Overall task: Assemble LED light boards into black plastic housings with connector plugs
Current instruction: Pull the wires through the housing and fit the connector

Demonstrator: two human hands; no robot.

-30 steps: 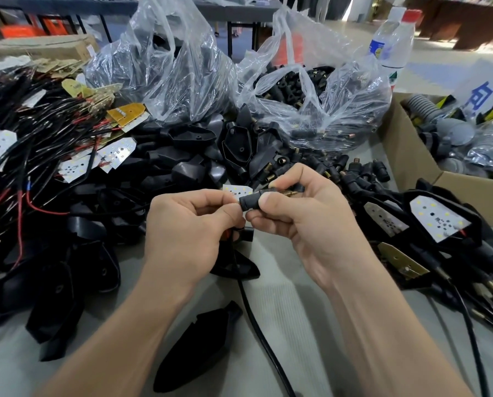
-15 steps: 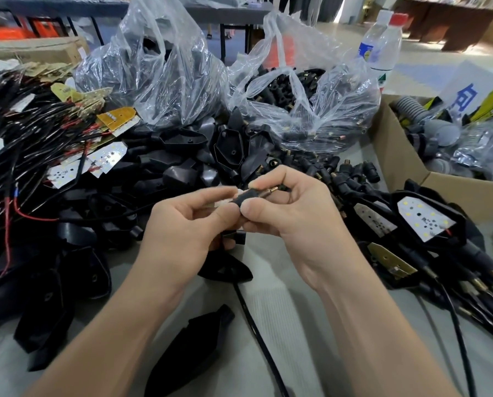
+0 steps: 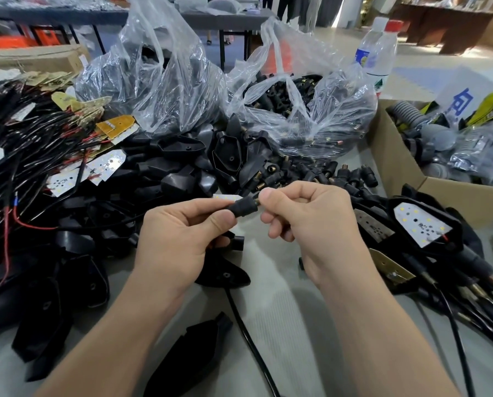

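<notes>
A black connector plug (image 3: 243,207) with a brass threaded tip is held between both hands above the table. My left hand (image 3: 176,239) pinches its black body; a white LED board (image 3: 225,197) peeks out just behind the fingers. My right hand (image 3: 308,222) pinches the brass tip with thumb and forefinger. Below the hands lies a black housing (image 3: 225,275) with a black cable (image 3: 251,339) running toward me. Another black housing (image 3: 188,356) lies near the front edge.
Wired LED boards (image 3: 67,179) and loose housings (image 3: 182,179) are heaped at left. Two clear bags (image 3: 305,110) hold black parts behind. Loose plugs (image 3: 325,176) lie beyond the hands. Assembled lights (image 3: 422,224) lie right, next to a cardboard box (image 3: 394,167).
My right fingers have slid from the plug's body to its brass tip, exposing the black body. Both hands stay together at the same place.
</notes>
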